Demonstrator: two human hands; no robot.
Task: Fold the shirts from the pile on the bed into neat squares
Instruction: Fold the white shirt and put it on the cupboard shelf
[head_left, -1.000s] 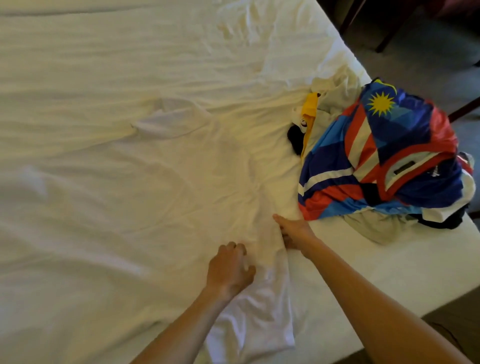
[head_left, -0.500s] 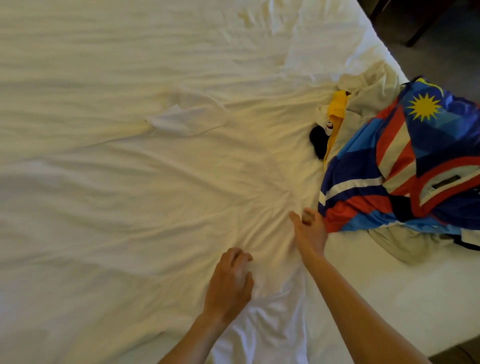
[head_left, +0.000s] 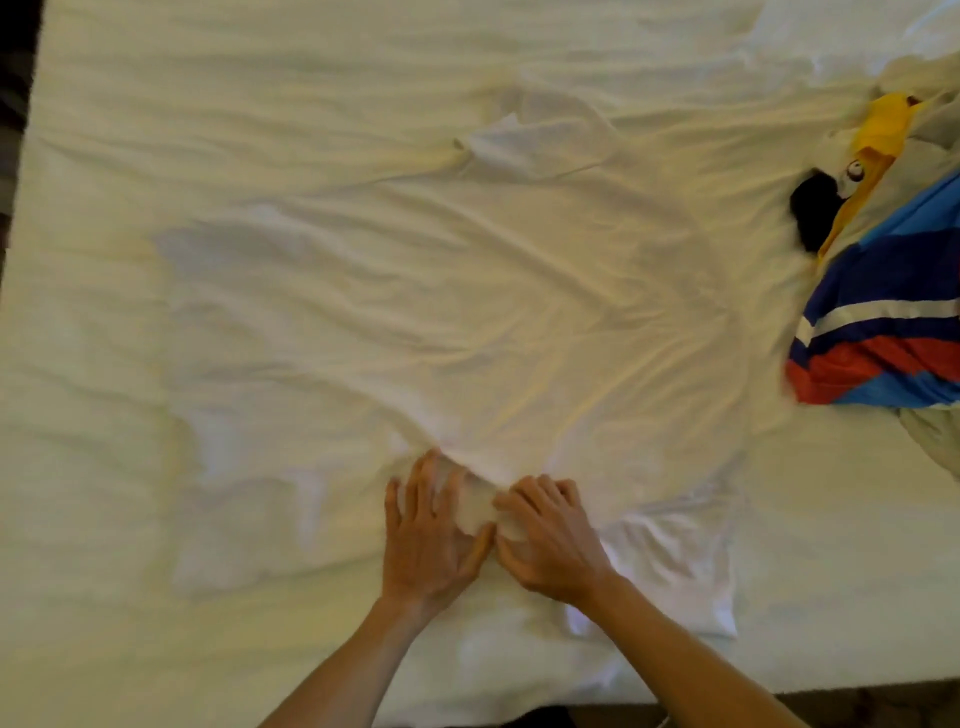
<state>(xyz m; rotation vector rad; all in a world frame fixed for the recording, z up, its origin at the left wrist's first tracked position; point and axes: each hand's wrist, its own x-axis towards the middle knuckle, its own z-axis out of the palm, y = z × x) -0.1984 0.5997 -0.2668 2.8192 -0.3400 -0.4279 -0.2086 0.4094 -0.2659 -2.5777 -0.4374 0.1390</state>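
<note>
Since the earlier frame the two hands have been brought together at the near middle of the white shirt (head_left: 467, 322), where before they were set apart along its right side, and the view has been swung left so that the pile of shirts (head_left: 883, 322) is now cut off at the right edge.

The white shirt is spread across the bed (head_left: 104, 649), its collar (head_left: 514, 140) away from the person and a sleeve (head_left: 675, 566) lying flat just right of the hands. The left hand (head_left: 431, 540) is laid on the cloth with its fingers (head_left: 423, 483) spread and nearly straight. The right hand (head_left: 550, 540) is set beside it, almost touching, with its fingers (head_left: 545, 493) bent at the knuckles over a small ridge of cloth; whether the cloth is actually pinched cannot be told. A bunched fold is raised between the hands, and creases radiate from it toward the far corners.

The hands appear to be placed so that the body can be pressed flat or gathered for a first fold. The colourful pile is kept to the right, apart from the working area; no folded square is seen yet.
</note>
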